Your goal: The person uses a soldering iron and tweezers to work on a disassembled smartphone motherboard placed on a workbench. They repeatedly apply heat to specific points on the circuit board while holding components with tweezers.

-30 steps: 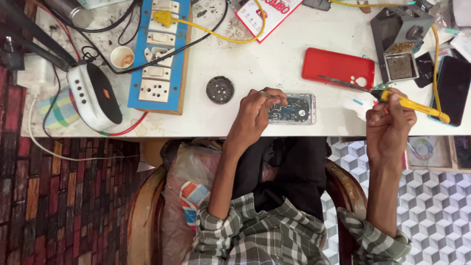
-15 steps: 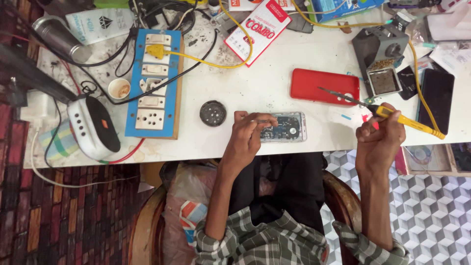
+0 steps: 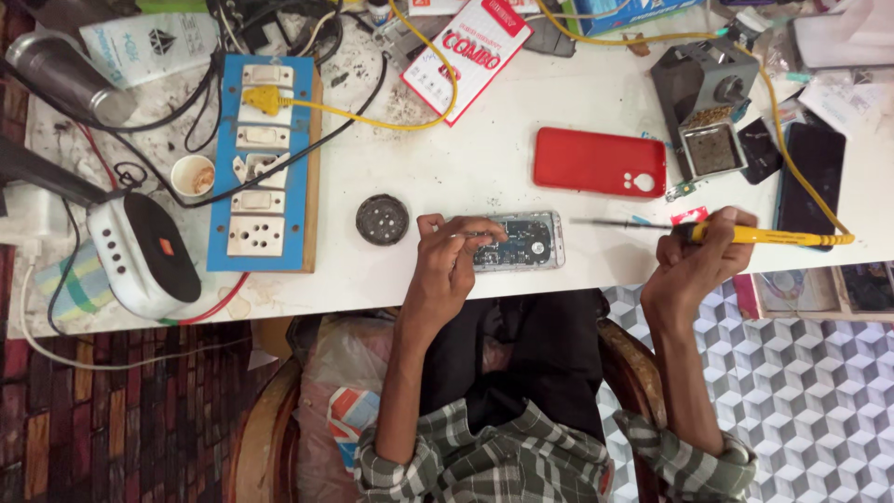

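Note:
An opened phone (image 3: 517,242) with its circuit board showing lies near the front edge of the white table (image 3: 484,158). My left hand (image 3: 449,265) rests on the phone's left end, its fingertips pinched on the frame and board. My right hand (image 3: 697,263) is closed around a yellow-handled soldering iron (image 3: 754,235). The iron lies almost level, and its thin metal tip (image 3: 605,223) points left and stops a little short of the phone's right end. The yellow cable of the iron runs off to the right.
A red phone cover (image 3: 601,161) lies behind the phone, and a round black disc (image 3: 382,220) to its left. A blue switch board (image 3: 263,168) with a yellow plug, a paper cup (image 3: 193,174), a white speaker (image 3: 140,253), a grey iron stand (image 3: 708,102) and a dark phone (image 3: 812,177) crowd the table.
The view has shifted, so the table sits lower in the frame. My right hand has brought the iron more level, tip nearer the phone. My left hand stays on the phone.

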